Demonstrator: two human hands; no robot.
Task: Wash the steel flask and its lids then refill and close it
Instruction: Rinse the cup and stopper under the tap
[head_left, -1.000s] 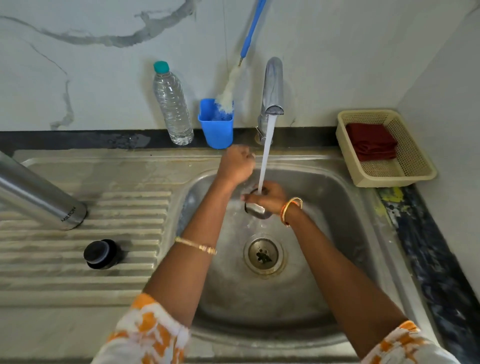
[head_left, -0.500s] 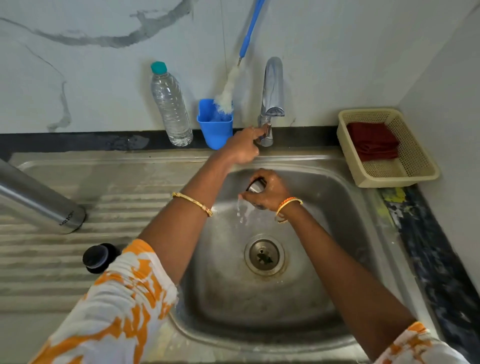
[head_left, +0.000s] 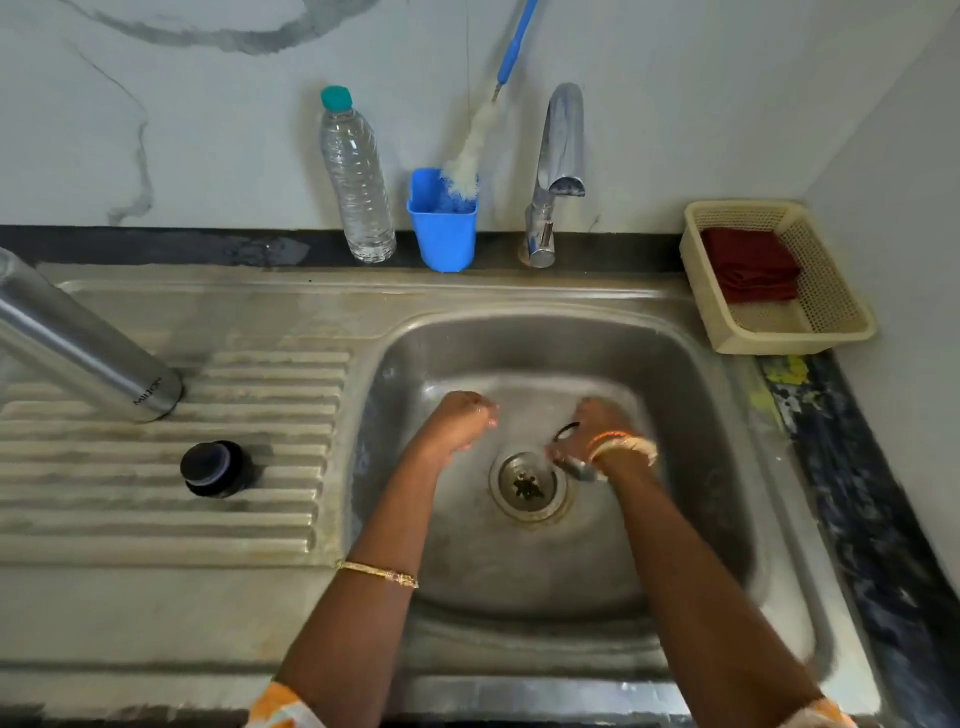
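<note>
Above the basin of the stainless-steel sink: right hand, blurred, curled round a small round steel lid just beside the drain. Left hand, fingers loosely curled, holding nothing, apart from the lid. On the ribbed draining board: tall cylindrical brushed-steel flask, plus a round black inner lid near its base. Along the back ledge: clear plastic water bottle with a teal cap, blue plastic cup holding a blue-handled white bottle brush, chrome tap. At right, cream plastic basket containing a folded dark-red cloth.
</note>
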